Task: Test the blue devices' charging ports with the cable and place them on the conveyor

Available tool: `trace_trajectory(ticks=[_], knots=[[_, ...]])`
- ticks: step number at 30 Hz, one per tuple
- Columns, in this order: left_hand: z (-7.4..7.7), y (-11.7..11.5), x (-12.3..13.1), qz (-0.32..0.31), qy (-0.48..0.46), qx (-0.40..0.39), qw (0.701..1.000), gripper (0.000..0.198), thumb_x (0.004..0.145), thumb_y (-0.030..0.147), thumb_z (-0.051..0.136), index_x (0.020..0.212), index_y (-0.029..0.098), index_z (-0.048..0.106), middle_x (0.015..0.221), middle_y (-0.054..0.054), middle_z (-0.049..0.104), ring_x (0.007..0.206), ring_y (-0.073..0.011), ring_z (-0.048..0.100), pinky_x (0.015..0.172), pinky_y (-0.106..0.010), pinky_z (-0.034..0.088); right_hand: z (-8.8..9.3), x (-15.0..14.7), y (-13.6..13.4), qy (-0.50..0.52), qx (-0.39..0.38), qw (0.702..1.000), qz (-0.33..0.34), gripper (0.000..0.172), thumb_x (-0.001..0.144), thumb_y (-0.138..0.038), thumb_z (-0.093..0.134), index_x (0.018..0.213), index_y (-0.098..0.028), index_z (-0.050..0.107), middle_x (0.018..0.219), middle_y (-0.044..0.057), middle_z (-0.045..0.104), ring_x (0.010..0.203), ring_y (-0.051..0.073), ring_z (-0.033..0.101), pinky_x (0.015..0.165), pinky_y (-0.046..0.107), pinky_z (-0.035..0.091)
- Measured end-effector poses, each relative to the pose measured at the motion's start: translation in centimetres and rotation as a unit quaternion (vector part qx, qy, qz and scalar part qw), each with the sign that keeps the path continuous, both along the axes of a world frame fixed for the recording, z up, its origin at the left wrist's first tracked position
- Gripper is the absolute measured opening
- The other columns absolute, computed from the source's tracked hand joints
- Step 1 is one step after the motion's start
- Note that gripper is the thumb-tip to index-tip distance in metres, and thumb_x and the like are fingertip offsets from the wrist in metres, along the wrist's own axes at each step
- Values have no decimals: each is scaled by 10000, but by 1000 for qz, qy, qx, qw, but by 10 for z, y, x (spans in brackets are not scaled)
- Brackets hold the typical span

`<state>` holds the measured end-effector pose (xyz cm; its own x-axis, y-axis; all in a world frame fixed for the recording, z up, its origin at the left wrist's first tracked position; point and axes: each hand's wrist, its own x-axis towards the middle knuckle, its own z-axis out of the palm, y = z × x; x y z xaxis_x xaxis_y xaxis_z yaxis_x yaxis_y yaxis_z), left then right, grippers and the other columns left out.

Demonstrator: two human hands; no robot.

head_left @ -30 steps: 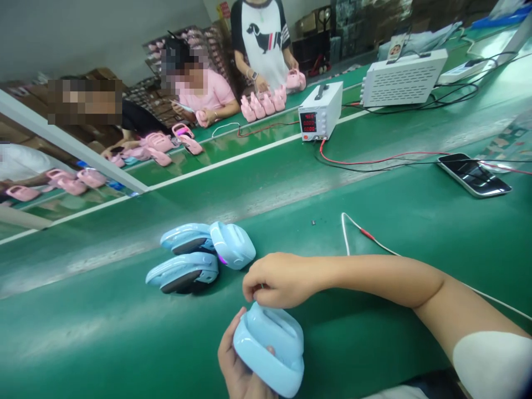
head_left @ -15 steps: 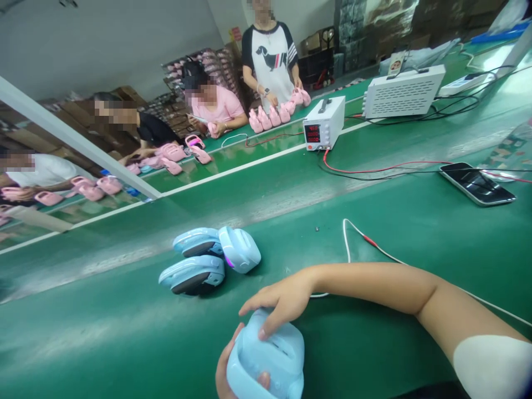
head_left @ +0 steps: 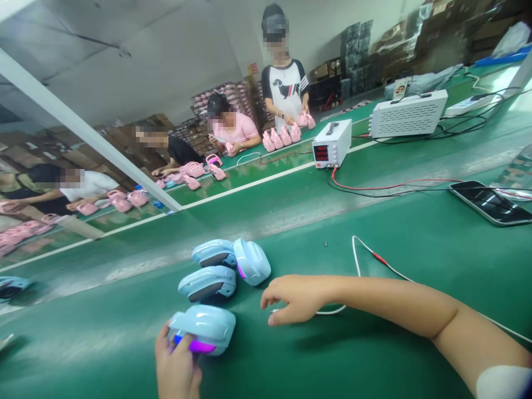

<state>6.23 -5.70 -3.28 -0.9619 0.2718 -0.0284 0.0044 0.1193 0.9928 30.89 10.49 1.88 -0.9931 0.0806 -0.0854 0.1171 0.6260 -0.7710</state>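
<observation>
My left hand (head_left: 178, 360) grips a light-blue plastic device (head_left: 211, 327) with a rounded body and a glowing blue-purple strip. The device is tilted at the table's near side. My right hand (head_left: 291, 299) hovers to the right of it, fingers bent and apart from the thumb. A white cable (head_left: 332, 311) runs behind that hand, and a small pale tip shows in the gap between thumb and fingers. Three similar blue devices stand just beyond: one with a dark base (head_left: 214, 282), another behind it (head_left: 214, 252), and an upright one (head_left: 252, 261) with a purple glow.
A power supply (head_left: 332, 144) with red digits, a larger white unit (head_left: 409, 116) and a phone (head_left: 490, 202) lie on the green table (head_left: 394, 354). Another blue device (head_left: 12, 287) is at far left. Co-workers across the table handle pink devices (head_left: 282, 137).
The blue device has moved left and turned, its glowing strip now showing. My right hand has come off it and shifted right. The view has swung slightly left and up.
</observation>
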Motion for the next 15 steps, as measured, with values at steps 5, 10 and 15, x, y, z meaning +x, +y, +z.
trace_trajectory(ticks=[5, 10, 15], knots=[[-3, -2, -23, -15, -51, -25, 998, 568, 458, 228, 640, 1011, 241, 510, 695, 42, 520, 537, -99, 471, 473, -207, 365, 0, 0, 3, 61, 1, 996, -63, 361, 816, -341, 564, 1108, -136, 611, 1116, 122, 603, 1019, 235, 552, 839, 335, 430], [-15, -3, -26, -20, -84, 0, 996, 615, 467, 277, 658, 1057, 241, 489, 688, 38, 521, 561, -126, 499, 521, -249, 400, 15, -3, 6, 127, -1, 982, -138, 252, 796, -263, 577, 1008, -138, 633, 1024, 91, 630, 956, 201, 563, 848, 320, 432], [-30, -1, -22, -13, -58, 38, 998, 596, 550, 356, 680, 1106, 248, 496, 935, 7, 556, 829, -143, 536, 787, -316, 438, 38, -52, -7, 119, 25, 990, -74, 265, 793, -289, 577, 1010, -142, 621, 1042, 96, 628, 967, 211, 563, 838, 322, 433]])
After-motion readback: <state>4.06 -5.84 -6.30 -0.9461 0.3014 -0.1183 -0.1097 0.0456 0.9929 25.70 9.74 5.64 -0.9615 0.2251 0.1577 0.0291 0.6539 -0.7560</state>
